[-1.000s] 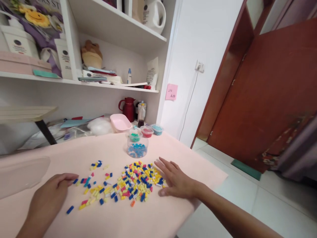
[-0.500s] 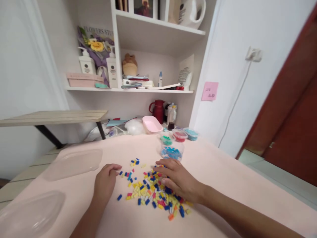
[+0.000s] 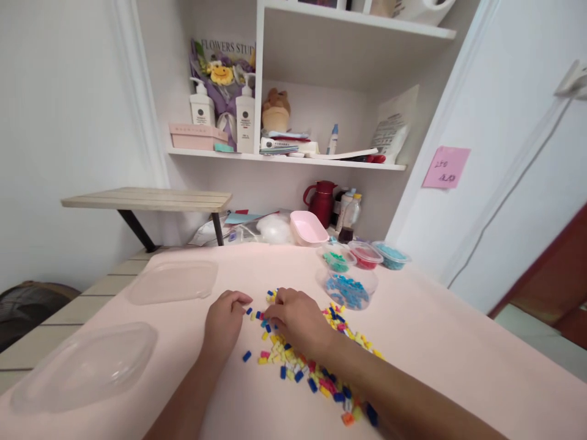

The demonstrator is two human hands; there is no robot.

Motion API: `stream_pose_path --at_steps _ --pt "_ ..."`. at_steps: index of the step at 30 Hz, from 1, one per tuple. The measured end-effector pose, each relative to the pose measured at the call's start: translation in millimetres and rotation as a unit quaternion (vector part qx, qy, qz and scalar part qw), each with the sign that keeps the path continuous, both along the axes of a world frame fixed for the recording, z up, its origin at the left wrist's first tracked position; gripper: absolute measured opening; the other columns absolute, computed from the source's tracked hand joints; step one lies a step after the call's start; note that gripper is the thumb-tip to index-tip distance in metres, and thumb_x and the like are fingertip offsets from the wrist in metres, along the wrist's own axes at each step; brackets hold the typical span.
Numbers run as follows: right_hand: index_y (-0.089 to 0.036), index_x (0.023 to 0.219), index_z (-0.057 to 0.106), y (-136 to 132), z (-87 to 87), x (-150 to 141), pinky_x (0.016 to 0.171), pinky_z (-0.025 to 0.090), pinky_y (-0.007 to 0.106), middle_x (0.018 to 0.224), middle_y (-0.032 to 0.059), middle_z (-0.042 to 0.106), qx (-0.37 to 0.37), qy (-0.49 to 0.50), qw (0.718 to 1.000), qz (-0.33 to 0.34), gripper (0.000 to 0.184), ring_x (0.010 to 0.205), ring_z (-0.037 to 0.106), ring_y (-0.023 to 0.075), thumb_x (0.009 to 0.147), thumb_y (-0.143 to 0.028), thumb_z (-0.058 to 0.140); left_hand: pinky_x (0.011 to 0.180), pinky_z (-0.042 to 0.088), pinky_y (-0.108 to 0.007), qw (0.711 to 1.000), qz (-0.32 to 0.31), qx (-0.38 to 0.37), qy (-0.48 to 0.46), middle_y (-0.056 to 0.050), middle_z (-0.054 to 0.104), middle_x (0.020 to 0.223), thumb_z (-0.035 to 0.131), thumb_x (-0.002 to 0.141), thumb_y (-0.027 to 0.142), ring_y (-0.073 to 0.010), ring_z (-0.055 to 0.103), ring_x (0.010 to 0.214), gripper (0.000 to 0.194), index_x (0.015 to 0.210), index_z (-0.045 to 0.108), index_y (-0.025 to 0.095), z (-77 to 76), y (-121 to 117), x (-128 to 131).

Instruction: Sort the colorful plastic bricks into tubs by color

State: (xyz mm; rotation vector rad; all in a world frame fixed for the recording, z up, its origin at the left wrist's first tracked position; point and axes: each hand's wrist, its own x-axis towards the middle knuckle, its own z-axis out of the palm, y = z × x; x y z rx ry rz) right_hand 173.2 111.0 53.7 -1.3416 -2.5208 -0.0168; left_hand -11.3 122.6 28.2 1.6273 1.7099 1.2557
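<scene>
Small plastic toy bricks in yellow, blue, pink, white and orange lie in a loose spread on the pink tabletop. My right hand reaches over the left part of the spread, its fingers bent down and drawn together. Its fingertips are at a small teal brick beside a few pink and blue ones; whether they grip any is hidden. To the left, my left hand rests on the table with its fingers curled in against the thumb. Close by its fingertips lies a blue brick. What its fingers hold, if anything, does not show.
Clear tubs hold blue bricks, green bricks, red pieces and light-blue pieces. Two clear lids lie at the left. Behind stand a pink basin, a red jug and a slatted stand.
My right hand has moved left from the pile's right edge across the bricks, and its spread fingers have drawn together. My left hand keeps its curled pose. The view has swung left.
</scene>
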Motion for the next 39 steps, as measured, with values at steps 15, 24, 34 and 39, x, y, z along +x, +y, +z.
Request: stream_pose_path --at_steps 15,24,34,39 --pt "-0.027 0.091 0.071 13.0 -12.4 17.7 0.073 0.041 0.022 0.096 0.0006 0.062 -0.056 0.129 0.989 -0.040 0.021 0.082 0.060 0.0129 0.085 -0.017 0.055 0.072 0.050 -0.031 1.000 -0.003 0.007 -0.011 -0.001 0.072 0.087 0.040 0.070 0.014 -0.0159 0.066 0.070 0.030 0.074 0.069 0.022 -4.5 1.8 -0.8" --pt "-0.031 0.098 0.074 11.5 -12.1 13.3 0.079 0.041 0.027 0.093 0.0025 0.067 -0.024 0.088 0.996 0.003 0.028 0.091 0.061 0.0184 0.086 -0.017 0.053 0.072 0.050 -0.032 1.000 -0.003 0.007 -0.020 -0.002 0.072 0.085 0.040 0.069 0.018 -0.0173 0.065 0.070 0.029 0.073 0.068 0.022 -4.7 3.2 -2.6" --pt "-0.018 0.081 0.070 24.6 14.0 39.0 0.062 0.043 0.024 0.069 -0.0002 0.067 -0.243 0.473 0.846 -0.017 0.012 0.064 0.058 0.0132 0.076 -0.027 0.064 0.075 0.051 -0.033 1.000 -0.008 -0.015 0.007 -0.002 0.073 0.087 0.039 0.069 0.024 -0.0193 0.066 0.073 0.030 0.075 0.068 0.023 -4.6 6.0 -6.8" --pt "-0.017 0.087 0.061 20.0 40.9 65.0 0.058 0.045 0.025 0.075 0.0022 0.070 -0.288 0.580 0.762 0.024 0.026 0.059 0.064 0.0137 0.075 -0.040 0.066 0.078 0.052 -0.033 0.999 -0.004 -0.025 0.028 -0.002 0.074 0.086 0.040 0.066 0.028 -0.0205 0.067 0.076 0.031 0.074 0.069 0.024 -3.1 9.6 -10.5"
